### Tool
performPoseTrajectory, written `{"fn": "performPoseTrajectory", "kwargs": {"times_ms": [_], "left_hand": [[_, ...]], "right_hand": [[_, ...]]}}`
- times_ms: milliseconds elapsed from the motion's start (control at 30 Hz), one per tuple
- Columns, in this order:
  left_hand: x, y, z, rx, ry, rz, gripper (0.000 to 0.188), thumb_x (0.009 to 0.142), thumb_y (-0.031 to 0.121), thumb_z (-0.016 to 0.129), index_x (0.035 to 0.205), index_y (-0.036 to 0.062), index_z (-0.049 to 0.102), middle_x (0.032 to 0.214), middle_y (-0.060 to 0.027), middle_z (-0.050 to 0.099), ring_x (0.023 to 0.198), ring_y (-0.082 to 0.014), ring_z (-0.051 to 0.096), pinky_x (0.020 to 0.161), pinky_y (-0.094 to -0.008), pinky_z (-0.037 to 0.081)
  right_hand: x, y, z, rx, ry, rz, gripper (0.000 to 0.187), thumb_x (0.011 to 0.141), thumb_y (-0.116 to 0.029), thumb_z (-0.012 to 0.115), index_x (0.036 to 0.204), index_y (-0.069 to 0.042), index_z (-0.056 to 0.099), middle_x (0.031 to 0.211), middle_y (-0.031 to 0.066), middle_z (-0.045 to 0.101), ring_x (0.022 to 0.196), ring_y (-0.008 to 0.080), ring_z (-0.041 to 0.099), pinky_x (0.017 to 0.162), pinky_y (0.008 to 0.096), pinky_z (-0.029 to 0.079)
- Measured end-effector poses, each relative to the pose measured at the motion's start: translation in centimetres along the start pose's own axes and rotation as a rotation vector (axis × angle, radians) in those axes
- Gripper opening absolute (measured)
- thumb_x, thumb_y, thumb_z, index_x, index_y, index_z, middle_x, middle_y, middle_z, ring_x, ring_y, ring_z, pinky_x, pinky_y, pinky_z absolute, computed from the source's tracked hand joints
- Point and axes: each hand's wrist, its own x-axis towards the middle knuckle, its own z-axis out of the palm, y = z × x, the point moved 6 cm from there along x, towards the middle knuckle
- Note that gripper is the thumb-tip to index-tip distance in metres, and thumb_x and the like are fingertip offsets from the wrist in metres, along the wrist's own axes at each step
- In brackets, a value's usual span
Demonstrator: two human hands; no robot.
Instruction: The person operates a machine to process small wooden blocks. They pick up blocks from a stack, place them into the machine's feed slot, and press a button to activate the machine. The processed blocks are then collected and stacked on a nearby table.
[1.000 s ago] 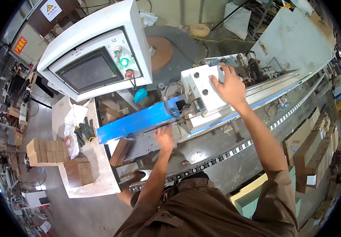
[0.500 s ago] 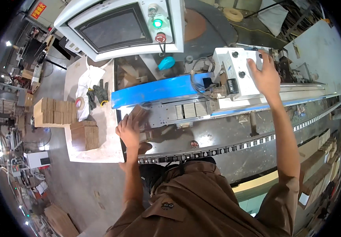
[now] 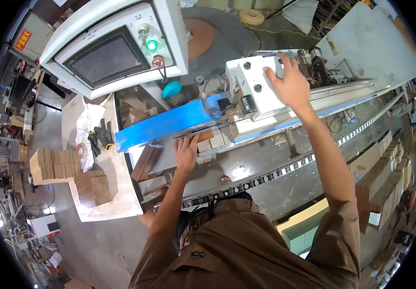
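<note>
Under the front edge of a long blue machine guard, my left hand has its fingers closed on a small brown wooden block, which sits on the machine's metal bed. Further right, my right hand lies spread over a white machine box with black knobs. Its thumb is apart from its fingers, and the fingertips reach the far knob, partly covering it. Left of my left hand, a longer reddish-brown piece rests at the end of the bed.
A white control panel with a dark screen stands behind the bed at left. Stacks of brown pieces, dark work gloves and white cloth are by the left side table. A chain runs along the front.
My left hand has moved right along the bed and now holds the small block below the blue guard. My right hand stays on the white box. The whole view has turned.
</note>
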Motion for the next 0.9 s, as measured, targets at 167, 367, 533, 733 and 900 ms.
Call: {"fn": "performPoseTrajectory", "kwargs": {"times_ms": [167,367,533,733,900], "left_hand": [[1.2,0.7,3.3,0.015,0.062,0.046,0.036,0.096,0.013,0.069,0.131,0.0211,0.077,0.125,0.0006,0.069,0.118,-0.0287,0.062,0.111,-0.0533,0.041],[1.5,0.5,3.6,-0.002,0.029,0.095,0.042,0.094,0.008,0.068,0.133,0.0211,0.077,0.126,0.0014,0.069,0.116,-0.0282,0.062,0.112,-0.0557,0.040],[1.3,0.6,3.6,0.013,-0.087,0.093,0.057,0.089,0.001,0.068,0.142,0.0211,0.072,0.128,-0.0011,0.066,0.119,-0.0294,0.061,0.114,-0.0560,0.038],[2.2,2.4,4.1,0.050,-0.101,0.124,0.065,0.084,0.000,0.069,0.146,0.0212,0.069,0.128,-0.0013,0.066,0.119,-0.0309,0.060,0.113,-0.0565,0.039],[3.7,5.2,6.1,-0.001,-0.128,0.129,0.047,0.088,0.007,0.066,0.133,0.0198,0.076,0.129,-0.0025,0.068,0.119,-0.0304,0.059,0.114,-0.0580,0.038]], "right_hand": [[-0.3,-0.1,-0.4,0.014,0.012,-0.002,0.075,0.098,-0.059,0.065,0.151,-0.007,0.055,0.147,0.0223,0.061,0.122,0.0443,0.069,0.099,0.0530,0.059],[-0.2,0.2,-0.3,-0.013,0.005,0.001,0.073,0.099,-0.058,0.064,0.150,-0.007,0.056,0.145,0.0216,0.062,0.122,0.0434,0.069,0.098,0.0521,0.059],[-0.3,-0.1,-0.3,-0.033,-0.009,0.013,0.074,0.099,-0.057,0.064,0.152,-0.008,0.054,0.146,0.0208,0.061,0.123,0.0429,0.069,0.098,0.0527,0.059],[-0.7,0.3,-0.3,-0.020,0.023,-0.027,0.076,0.099,-0.057,0.063,0.152,-0.005,0.052,0.141,0.0246,0.062,0.115,0.0447,0.072,0.092,0.0538,0.062],[-0.9,1.0,-0.2,0.017,0.036,-0.006,0.077,0.098,-0.056,0.061,0.152,-0.002,0.051,0.138,0.0265,0.061,0.117,0.0433,0.071,0.089,0.0542,0.063]]}}
